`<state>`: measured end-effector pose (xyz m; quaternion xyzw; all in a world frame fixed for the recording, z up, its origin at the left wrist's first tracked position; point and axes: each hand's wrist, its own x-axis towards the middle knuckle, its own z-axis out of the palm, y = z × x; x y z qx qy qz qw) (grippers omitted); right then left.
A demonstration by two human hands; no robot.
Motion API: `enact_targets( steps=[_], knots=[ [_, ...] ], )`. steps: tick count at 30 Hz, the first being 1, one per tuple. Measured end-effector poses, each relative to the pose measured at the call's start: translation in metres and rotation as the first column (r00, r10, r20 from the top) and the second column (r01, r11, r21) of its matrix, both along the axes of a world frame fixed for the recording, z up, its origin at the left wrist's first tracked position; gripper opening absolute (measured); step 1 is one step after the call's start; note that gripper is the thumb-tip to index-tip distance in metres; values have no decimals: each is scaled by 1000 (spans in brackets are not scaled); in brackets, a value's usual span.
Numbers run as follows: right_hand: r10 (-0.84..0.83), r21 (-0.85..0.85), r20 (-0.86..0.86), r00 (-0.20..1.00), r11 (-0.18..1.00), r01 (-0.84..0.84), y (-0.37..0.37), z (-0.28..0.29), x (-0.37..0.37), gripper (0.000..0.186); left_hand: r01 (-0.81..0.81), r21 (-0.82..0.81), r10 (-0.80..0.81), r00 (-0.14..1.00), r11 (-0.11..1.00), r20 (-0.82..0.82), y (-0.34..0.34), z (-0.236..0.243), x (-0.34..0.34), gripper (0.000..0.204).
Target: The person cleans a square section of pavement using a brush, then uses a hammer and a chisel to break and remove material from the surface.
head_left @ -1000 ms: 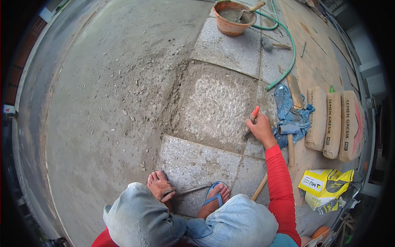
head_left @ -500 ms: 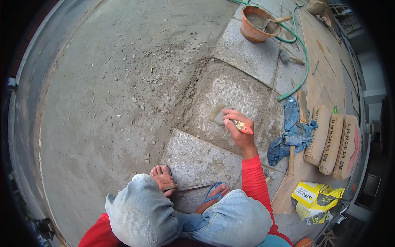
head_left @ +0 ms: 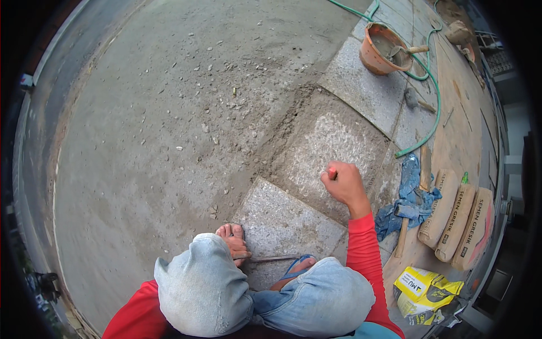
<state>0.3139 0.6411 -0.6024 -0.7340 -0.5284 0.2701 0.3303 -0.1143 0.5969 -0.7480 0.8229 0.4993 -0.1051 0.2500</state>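
Note:
My right hand [head_left: 349,186] is closed in a fist around the paintbrush [head_left: 332,173]. Only the red end of its handle shows; the bristles are hidden under the hand. The fist is over a square, mortar-smeared patch [head_left: 330,135] with a pale, rough middle. Below that patch lies a speckled grey paving slab [head_left: 288,220], and another slab [head_left: 364,73] adjoins it at the upper right. My left hand is out of sight; just the red sleeve [head_left: 138,311] on that side shows beside my knee.
An orange bucket [head_left: 375,59] holds wet mortar and a trowel. Nearby are a mallet [head_left: 411,98] and a green hose [head_left: 435,118]. At right lie a hammer [head_left: 402,226] on blue plastic [head_left: 412,175], brown cement bags [head_left: 457,217] and a yellow bag [head_left: 420,305]. Loose crumbs dot the grey ground [head_left: 141,141] at left.
The brush has turned from lying flat with bristles showing to having its handle end upward, gripped in a fist. The whole scene has shifted slightly right and down.

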Motion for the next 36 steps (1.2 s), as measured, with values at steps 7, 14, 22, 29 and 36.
enact_targets(
  steps=[7, 14, 22, 29, 36],
  knots=[
    [-95, -337, -304, 948, 941, -14, 44, -29, -69, 27, 210, -195, -237, 963, 958, -128, 12, 54, -17, 55],
    [22, 8, 33, 999, 1000, -23, 66, 6, -48, 16, -215, -380, 160, 972, 900, -172, 24, 48, 14, 61],
    [59, 62, -783, 619, 998, -17, 98, -45, -46, 16, -33, 4, 34, 998, 999, -59, -7, -14, -10, 60],
    [-204, -113, 566, 799, 941, 320, 97, -28, 5, 22, 260, -272, -218, 960, 926, 176, -17, -62, -51, 52],
    [-9, 95, -575, 818, 992, 77, 128, -28, -35, 31, 346, -76, -338, 936, 935, 104, -30, -87, -69, 53]
  ],
)
